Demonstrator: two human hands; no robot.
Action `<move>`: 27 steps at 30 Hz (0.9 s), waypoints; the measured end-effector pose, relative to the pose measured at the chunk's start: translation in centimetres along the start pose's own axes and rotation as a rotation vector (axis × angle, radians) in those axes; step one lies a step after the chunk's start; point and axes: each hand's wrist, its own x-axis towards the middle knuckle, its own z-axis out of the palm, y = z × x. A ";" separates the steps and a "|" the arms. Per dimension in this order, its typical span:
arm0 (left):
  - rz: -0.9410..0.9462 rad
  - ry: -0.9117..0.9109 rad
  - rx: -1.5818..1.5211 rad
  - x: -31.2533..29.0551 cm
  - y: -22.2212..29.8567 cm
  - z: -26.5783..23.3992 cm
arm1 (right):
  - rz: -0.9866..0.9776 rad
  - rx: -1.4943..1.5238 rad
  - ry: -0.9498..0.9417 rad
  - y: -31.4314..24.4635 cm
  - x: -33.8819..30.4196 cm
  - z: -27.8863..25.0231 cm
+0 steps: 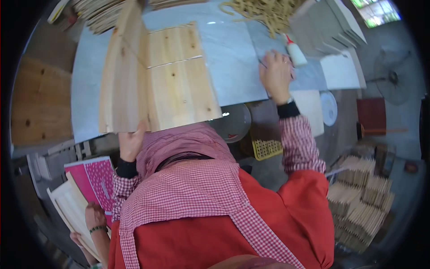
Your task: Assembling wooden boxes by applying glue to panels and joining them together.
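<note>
My left hand (131, 144) grips the near edge of a pale wooden board (123, 85), its fingers closed around it. This board stands tilted up along the left side of a second knotty wooden board (179, 89), which lies flat and has thin whitish lines across it. Whether the two boards are joined cannot be told. Over at the right, my right hand (275, 74) is low over the blue-grey tabletop with its fingers curled. A thin dark item shows beside its fingers, too small to name. Just beyond that hand lies a white squeeze bottle (296, 54) with a red tip.
Yellowish strips (268, 11) are heaped at the table's far side, beside stacked grey panels (327, 27). Wooden pieces (101, 13) lie far left. A yellow basket (267, 149) and a basin (233, 123) sit below the table edge. Another person's hand (95, 216) holds a board at lower left.
</note>
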 end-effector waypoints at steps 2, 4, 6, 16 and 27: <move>-0.056 -0.001 -0.014 0.1 -0.5 0.0 | 0.146 -0.152 -0.226 6.3 -0.5 2.5; -0.027 0.002 -0.040 0.2 -1.0 0.3 | 0.213 -0.121 -0.258 8.1 -0.7 4.2; -0.006 0.079 -0.058 0.0 -1.5 0.3 | 0.258 -0.062 -0.289 8.7 -0.4 4.1; -0.084 0.007 -0.082 0.4 -1.1 -0.2 | 0.348 -0.170 -0.504 8.8 -10.9 -8.4; 0.061 0.086 -0.149 0.6 -1.2 1.2 | 0.080 -0.268 0.421 11.2 4.0 -14.8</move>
